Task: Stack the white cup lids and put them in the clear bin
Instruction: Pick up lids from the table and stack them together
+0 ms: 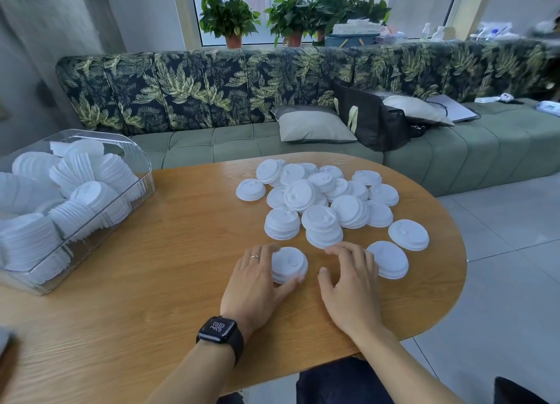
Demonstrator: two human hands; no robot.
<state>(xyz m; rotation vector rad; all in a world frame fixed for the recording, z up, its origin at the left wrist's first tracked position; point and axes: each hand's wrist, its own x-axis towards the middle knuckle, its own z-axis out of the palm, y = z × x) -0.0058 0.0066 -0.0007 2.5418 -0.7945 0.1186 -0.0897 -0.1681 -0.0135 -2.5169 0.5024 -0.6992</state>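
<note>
A green sofa (272,142) runs behind the wooden bench (151,282). The clear bin (145,188), far left, holds stacked lids. Loose white cup lids (324,197) crowd the far right. At the near edge the left hand (257,279) grips a short lid stack (289,264) between thumb and fingers. The right hand (351,285) is spread wide and holds nothing, just beside a single lid (389,259).
</note>
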